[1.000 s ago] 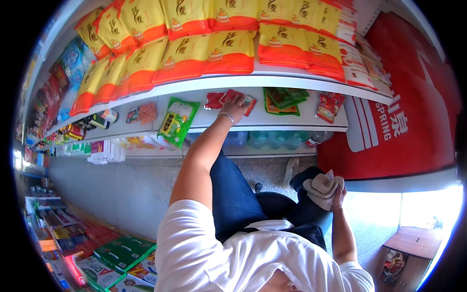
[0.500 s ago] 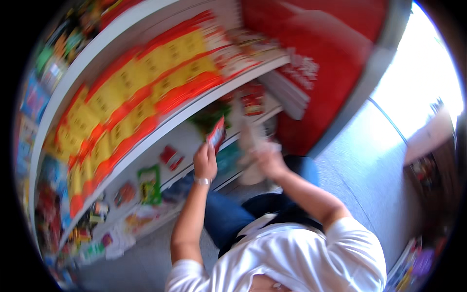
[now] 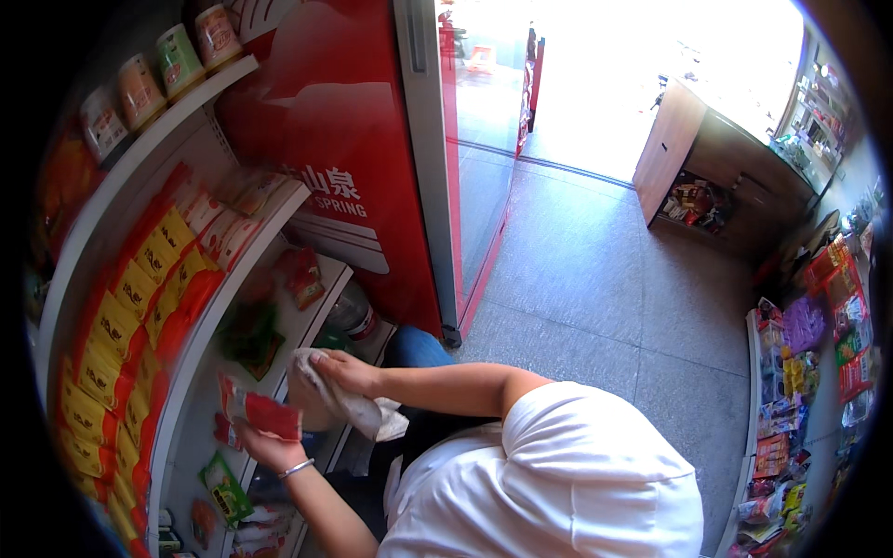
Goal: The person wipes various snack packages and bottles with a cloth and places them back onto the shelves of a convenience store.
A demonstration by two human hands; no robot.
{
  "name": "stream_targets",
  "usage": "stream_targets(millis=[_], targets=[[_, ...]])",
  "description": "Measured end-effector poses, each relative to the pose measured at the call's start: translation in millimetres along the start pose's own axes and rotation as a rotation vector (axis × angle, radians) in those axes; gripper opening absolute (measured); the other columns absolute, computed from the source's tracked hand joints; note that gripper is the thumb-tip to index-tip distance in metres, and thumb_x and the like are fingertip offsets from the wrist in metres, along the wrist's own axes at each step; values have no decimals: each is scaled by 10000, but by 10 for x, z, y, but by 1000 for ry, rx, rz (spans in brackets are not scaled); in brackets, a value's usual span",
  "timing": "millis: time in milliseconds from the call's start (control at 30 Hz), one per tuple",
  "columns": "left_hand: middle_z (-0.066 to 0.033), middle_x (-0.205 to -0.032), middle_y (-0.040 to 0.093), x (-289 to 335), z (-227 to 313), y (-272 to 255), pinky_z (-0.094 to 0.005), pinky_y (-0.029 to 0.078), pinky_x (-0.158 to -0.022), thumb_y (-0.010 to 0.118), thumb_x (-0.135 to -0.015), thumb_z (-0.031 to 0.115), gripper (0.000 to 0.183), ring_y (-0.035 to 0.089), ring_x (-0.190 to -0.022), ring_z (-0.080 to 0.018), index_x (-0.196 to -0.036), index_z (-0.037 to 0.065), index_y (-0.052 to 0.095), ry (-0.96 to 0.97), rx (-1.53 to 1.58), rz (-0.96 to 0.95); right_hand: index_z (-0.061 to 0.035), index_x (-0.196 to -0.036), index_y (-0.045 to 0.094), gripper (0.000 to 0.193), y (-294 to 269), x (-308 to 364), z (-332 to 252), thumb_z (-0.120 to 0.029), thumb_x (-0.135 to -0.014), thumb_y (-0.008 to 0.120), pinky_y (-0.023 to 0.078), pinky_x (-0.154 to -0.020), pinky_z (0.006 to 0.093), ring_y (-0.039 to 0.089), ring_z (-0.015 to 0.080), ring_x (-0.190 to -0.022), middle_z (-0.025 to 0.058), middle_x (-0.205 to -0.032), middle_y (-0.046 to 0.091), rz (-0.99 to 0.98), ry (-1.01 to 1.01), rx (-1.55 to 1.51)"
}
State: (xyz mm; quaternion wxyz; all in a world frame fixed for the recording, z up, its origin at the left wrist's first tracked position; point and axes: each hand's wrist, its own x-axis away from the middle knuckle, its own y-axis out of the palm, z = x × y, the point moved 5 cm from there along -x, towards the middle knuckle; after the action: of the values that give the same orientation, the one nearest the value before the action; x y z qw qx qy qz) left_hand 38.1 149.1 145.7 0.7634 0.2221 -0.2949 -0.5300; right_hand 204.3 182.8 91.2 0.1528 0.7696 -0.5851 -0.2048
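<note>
My left hand (image 3: 270,448), with a silver bangle at its wrist, is closed on a red packet (image 3: 272,416). It holds the packet up in front of the middle shelf (image 3: 191,456). My right hand (image 3: 342,369) grips a crumpled whitish cloth (image 3: 358,405), which hangs down beside the packet, a small gap apart. On the shelf behind them lie dark green packets (image 3: 249,339) and, farther along, a red packet (image 3: 302,279). A bright green packet (image 3: 226,488) lies nearer, left of my left hand. Part of another red packet shows behind the held one.
Rows of yellow and orange packets (image 3: 116,330) fill the shelf above, and paper cups (image 3: 179,60) stand on the top shelf. A red cabinet (image 3: 344,121) with a glass door (image 3: 479,158) adjoins the shelving. Racks of snack bags (image 3: 772,456) line the right side.
My view has swung to the right, so the doorway and right-hand racks show more. The cloth in my right hand is now closer to the red packet, which my left hand still holds.
</note>
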Motion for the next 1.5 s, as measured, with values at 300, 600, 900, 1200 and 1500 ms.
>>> stream_targets(millis=[300,600,900,1200,1500], targets=[[-110,-1176,496,-73,-824,-104,-338,418,-877,407,-900,271,387,513,-1039,-210,-1220,54,405,-194,-306,-465,-4,-1261,370,496,998,383,-725,-350,-905,361,120,-1039,472,234,321,-1284,205,-1280,387,-431,-570,842],[-91,-1160,506,126,-953,19,-319,400,-875,441,-902,260,378,502,-1031,-189,-1209,40,426,-93,-702,-624,12,-1074,498,429,77,187,-465,-352,-849,521,427,-801,342,543,226,-908,142,-952,582,-264,-73,557],[-72,-1144,515,13,-1111,-8,-299,382,-874,476,-903,248,369,491,-1024,-168,-1197,26,448,-54,-855,-620,-27,-1079,489,231,-553,-121,-184,-118,-868,516,468,-717,280,535,122,-855,58,-931,572,324,-100,195],[-56,-1044,560,-927,-1263,-97,-305,468,-759,499,-895,280,303,549,-927,-152,-1096,54,512,-45,-282,-187,61,-1137,459,360,-1573,-212,397,-133,-844,537,392,-870,290,503,173,-1028,155,-1106,547,505,57,593],[-28,-895,600,-2718,-1504,217,-285,490,-634,526,-856,226,218,588,-762,-135,-1023,87,542,-227,-585,-203,-25,-843,477,159,-1923,181,493,-176,-808,514,418,-621,434,508,435,-760,236,-764,533,447,6,1081]])
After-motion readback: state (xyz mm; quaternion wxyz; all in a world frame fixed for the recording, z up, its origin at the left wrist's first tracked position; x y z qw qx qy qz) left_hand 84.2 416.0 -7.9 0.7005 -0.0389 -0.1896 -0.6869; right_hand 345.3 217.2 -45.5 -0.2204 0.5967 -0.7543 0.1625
